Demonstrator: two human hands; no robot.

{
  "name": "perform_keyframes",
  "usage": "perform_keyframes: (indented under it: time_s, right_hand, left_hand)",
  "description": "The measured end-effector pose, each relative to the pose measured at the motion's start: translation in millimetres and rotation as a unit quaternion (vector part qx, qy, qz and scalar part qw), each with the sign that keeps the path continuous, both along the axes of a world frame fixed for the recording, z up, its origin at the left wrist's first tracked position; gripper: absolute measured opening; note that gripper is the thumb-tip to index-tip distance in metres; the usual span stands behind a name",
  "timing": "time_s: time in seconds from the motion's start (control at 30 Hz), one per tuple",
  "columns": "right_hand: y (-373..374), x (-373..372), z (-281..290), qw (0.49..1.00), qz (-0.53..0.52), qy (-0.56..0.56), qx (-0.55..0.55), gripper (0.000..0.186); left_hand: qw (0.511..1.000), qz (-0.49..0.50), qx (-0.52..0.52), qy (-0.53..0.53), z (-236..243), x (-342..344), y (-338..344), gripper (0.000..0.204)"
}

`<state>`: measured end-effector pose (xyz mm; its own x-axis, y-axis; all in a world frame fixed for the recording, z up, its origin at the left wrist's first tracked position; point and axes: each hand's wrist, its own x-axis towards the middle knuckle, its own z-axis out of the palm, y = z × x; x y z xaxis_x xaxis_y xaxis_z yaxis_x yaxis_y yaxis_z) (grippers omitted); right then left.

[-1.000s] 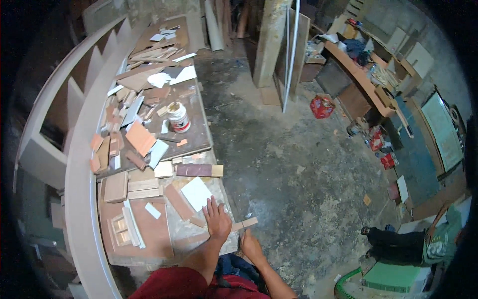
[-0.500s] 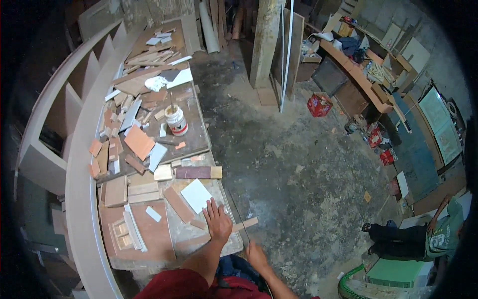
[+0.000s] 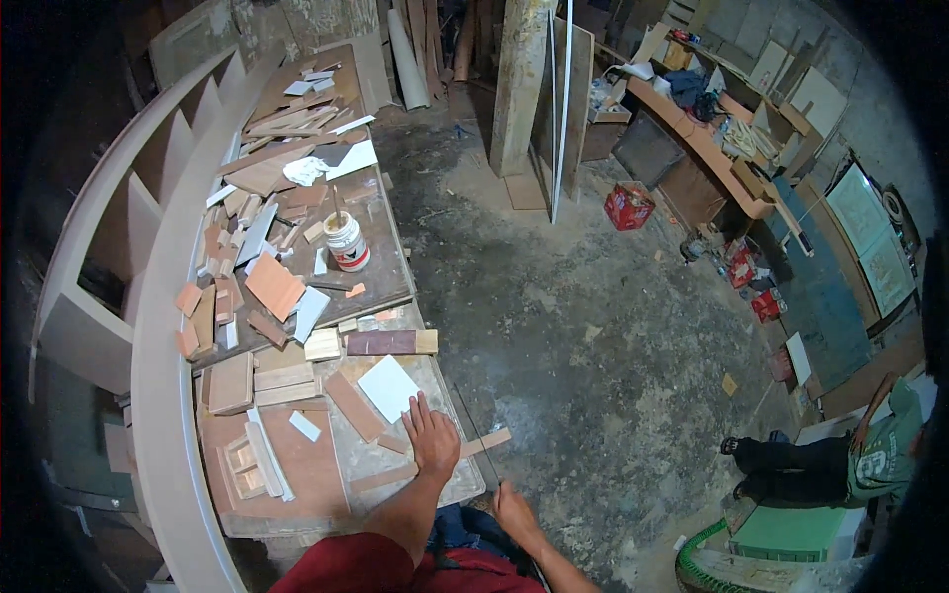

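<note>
The counter (image 3: 388, 255) is being lit brightly, and the white square (image 3: 387, 385) is being washed nearly blank. The floor (image 3: 593, 395) is being left dimmer, a pale sheen being caught near the counter. Straight edges are being bent toward the rim, and the corners are being blackened.

The bare left hand (image 3: 432, 437) lies palm down, fingers extended, at the near corner of the flat white square panel (image 3: 388, 386); the bare right hand (image 3: 514, 511), fingers curled, is to that panel's near right.
</note>
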<state>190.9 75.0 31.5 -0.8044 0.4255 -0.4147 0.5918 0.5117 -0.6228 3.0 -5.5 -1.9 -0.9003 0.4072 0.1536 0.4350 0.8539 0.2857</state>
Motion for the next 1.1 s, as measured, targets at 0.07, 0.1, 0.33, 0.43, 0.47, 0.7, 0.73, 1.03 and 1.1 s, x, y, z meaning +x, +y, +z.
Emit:
perform_keyframes:
  time_s: [0.07, 0.1, 0.33, 0.43, 0.47, 0.7, 0.73, 1.03, 1.1]
  right_hand:
    - [6.3, -14.6, -19.5, 0.995, 0.003, 0.094, 0.024, 0.023]
    - [5.7, -25.1, -15.6, 0.995, 0.004, 0.094, 0.024, 0.023]
    - [-4.3, 2.7, -11.6, 1.0, 0.011, 0.004, 0.009, 0.027]
    - [-2.6, -7.7, -11.4, 1.0, 0.004, 0.025, 0.018, 0.027]
    - [1.6, -18.2, -16.3, 0.997, 0.017, 0.064, 0.033, 0.026]
    - [-1.3, -6.8, -9.0, 0.996, 0.015, 0.088, 0.026, 0.025]
    - [-1.8, 0.9, -11.7, 0.998, 0.017, 0.058, 0.028, 0.026]
    - [-2.7, -9.0, -28.6, 0.998, 0.003, 0.068, 0.007, 0.026]
    - [-3.1, 0.1, -23.2, 0.999, 0.004, 0.043, 0.001, 0.025]
  left_hand:
    - [1.0, 0.01, -0.015, -0.006, 1.2, -0.9, 6.8, 0.032]
    - [1.0, 0.011, -0.015, -0.007, 0.6, -0.9, 5.9, 0.032]
    - [1.0, 0.014, -0.025, -0.008, 1.2, -3.6, -1.5, 0.03]
    - [0.999, 0.009, -0.029, 0.015, -2.8, -2.4, -1.3, 0.028]
    - [0.999, 0.007, -0.03, 0.044, -4.1, -1.9, 1.3, 0.028]
    - [1.0, 0.011, -0.018, -0.009, 2.0, -2.8, -0.6, 0.029]
    - [1.0, 0.01, -0.026, -0.012, 2.7, -3.8, -0.2, 0.029]
    - [0.999, 0.009, -0.031, -0.014, 0.9, -2.9, -1.2, 0.03]
    - [0.999, 0.012, -0.024, -0.041, -0.4, 1.2, -2.1, 0.03]
